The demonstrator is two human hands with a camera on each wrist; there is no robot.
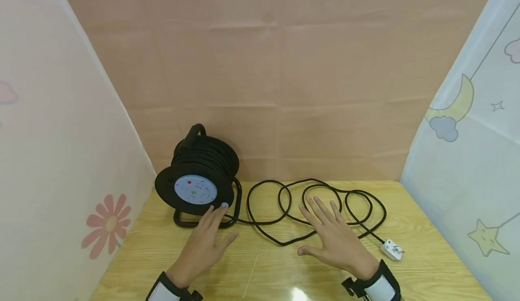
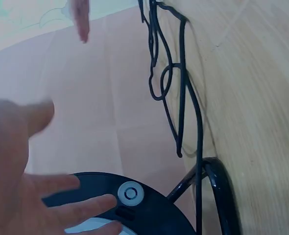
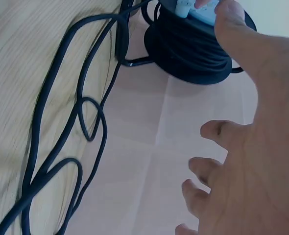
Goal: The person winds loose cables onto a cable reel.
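A black cable reel (image 1: pixel 209 157) stands at the left of the table, its pale blue socket panel (image 1: pixel 196 189) facing me. Just in front of its lower rim is my left hand (image 1: pixel 205 249), fingers extended, thumb spread and nothing held. In the left wrist view its fingers overlap the flange beside a round pale knob (image 2: pixel 131 193). Loose black cable (image 1: pixel 283 244) runs from the reel to the right in several loops. Over these loops my right hand (image 1: pixel 335 242) is spread palm down, empty. A white three-pin plug (image 1: pixel 392 250) ends the cable, right of that hand.
The reel has a tubular black stand (image 1: pixel 239 201) and a carrying handle (image 1: pixel 192 135) on top. A brown paper backdrop (image 1: pixel 280 89) rises behind the wooden table (image 1: pixel 430 265). Patterned white sheets flank it on the left (image 1: pixel 61 134) and right (image 1: pixel 479 165).
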